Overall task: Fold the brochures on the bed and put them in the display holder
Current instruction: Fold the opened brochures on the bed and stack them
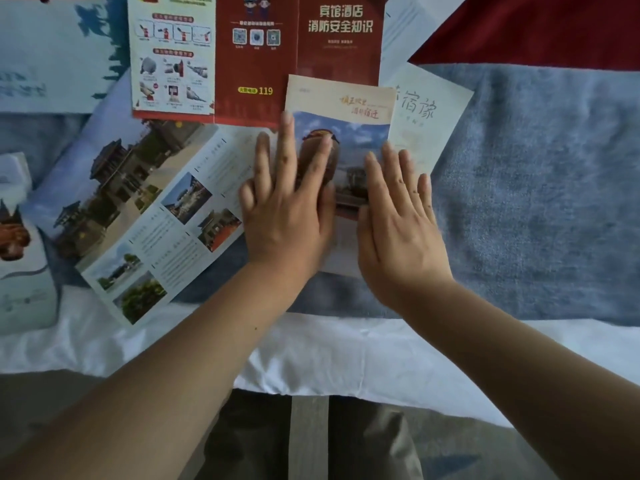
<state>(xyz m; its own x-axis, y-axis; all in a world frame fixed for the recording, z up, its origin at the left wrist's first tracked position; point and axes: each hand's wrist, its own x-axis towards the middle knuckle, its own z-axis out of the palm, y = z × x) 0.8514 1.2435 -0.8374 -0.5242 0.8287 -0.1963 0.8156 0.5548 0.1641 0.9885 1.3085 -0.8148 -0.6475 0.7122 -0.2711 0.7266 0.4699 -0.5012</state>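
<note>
A folded brochure (346,109) with a cream top and a sky photo lies on the bed in the middle. My left hand (287,202) presses flat on its left half with fingers spread. On its right edge, my right hand (398,220) also presses flat with straight fingers. An unfolded photo brochure (138,216) lies at an angle to the left. Above lies an open red fire-safety brochure (256,53). A pale brochure (426,116) peeks out at the right. The display holder (20,244) with brochures inside stands at the far left edge.
A blue-grey blanket (536,188) covers the bed to the right, a dark red cloth (536,26) at the top right. A large pale brochure (52,57) lies top left. The white sheet (329,351) hangs over the near bed edge, with my legs below it.
</note>
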